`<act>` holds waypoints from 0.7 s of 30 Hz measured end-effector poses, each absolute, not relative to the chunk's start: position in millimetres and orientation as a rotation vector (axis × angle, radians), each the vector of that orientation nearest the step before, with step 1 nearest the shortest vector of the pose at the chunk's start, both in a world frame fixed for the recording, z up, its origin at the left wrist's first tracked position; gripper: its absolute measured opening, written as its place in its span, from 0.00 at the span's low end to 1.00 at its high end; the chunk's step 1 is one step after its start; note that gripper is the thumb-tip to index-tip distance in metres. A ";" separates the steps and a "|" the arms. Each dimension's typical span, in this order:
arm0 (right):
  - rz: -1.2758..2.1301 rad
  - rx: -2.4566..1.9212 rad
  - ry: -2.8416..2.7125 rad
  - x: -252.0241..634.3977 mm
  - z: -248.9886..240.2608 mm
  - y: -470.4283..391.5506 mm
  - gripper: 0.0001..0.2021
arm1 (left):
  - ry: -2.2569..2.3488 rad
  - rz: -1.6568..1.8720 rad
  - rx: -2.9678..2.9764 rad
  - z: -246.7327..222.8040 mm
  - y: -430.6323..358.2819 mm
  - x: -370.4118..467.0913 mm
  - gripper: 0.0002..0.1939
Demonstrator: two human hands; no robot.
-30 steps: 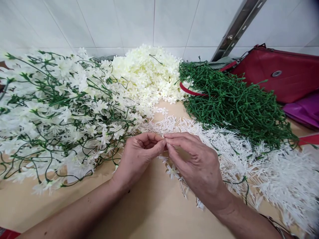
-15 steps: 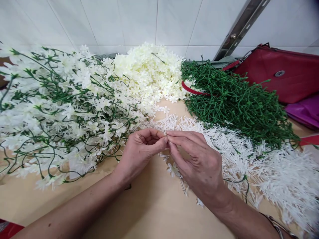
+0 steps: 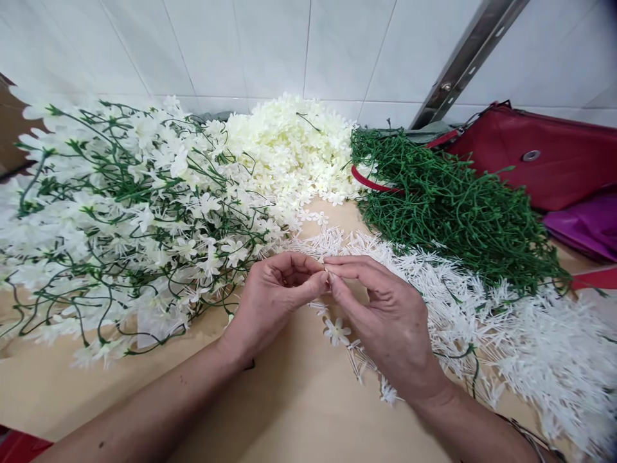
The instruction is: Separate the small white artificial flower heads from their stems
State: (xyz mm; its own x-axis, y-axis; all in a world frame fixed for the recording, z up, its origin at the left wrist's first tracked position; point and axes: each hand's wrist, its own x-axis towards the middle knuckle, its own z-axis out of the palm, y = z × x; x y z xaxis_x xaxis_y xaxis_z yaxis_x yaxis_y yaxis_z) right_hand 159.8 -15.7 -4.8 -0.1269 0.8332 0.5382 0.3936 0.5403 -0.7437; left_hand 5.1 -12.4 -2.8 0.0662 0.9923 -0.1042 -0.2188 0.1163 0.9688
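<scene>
My left hand (image 3: pixel 277 296) and my right hand (image 3: pixel 385 315) meet fingertip to fingertip over the middle of the table. Both are closed in a pinch. A tiny pale piece shows between the tips, too small to name. Under and beside my right hand lie a loose white artificial flower (image 3: pixel 336 332) and a few white stamens (image 3: pixel 359 363). White plastic stamens (image 3: pixel 448 302) spread in a heap behind and right of that hand. To the left of my left hand is a big pile of white artificial flowers on green stems (image 3: pixel 144 225).
Loose cream petals (image 3: pixel 289 141) are heaped at the back by the tiled wall (image 3: pixel 270 51). Green plastic stems (image 3: pixel 448 206) lie to their right, with a red strap (image 3: pixel 373 182) across them. A red bag (image 3: pixel 554 154) and a purple bag (image 3: pixel 585 222) stand at the far right.
The fingertips remain together, with my right thumb and fingers shifted slightly in the pinch. The loose flower beside my right hand shows more fully. The whole view has tilted a little.
</scene>
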 end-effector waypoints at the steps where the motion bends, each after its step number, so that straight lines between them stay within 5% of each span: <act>1: 0.512 -1.026 -1.740 159.8 -5.3 -15.6 0.07 | 1.064 1.184 1.008 -3.5 -12.8 4.7 0.11; 11: 0.243 -0.946 -1.895 159.0 -7.8 -16.7 0.09 | 1.144 1.171 1.100 0.4 -14.4 7.3 0.07; 21: 0.913 -1.115 -1.523 157.7 0.8 -16.2 0.06 | 1.092 1.172 1.165 0.2 -13.4 4.0 0.06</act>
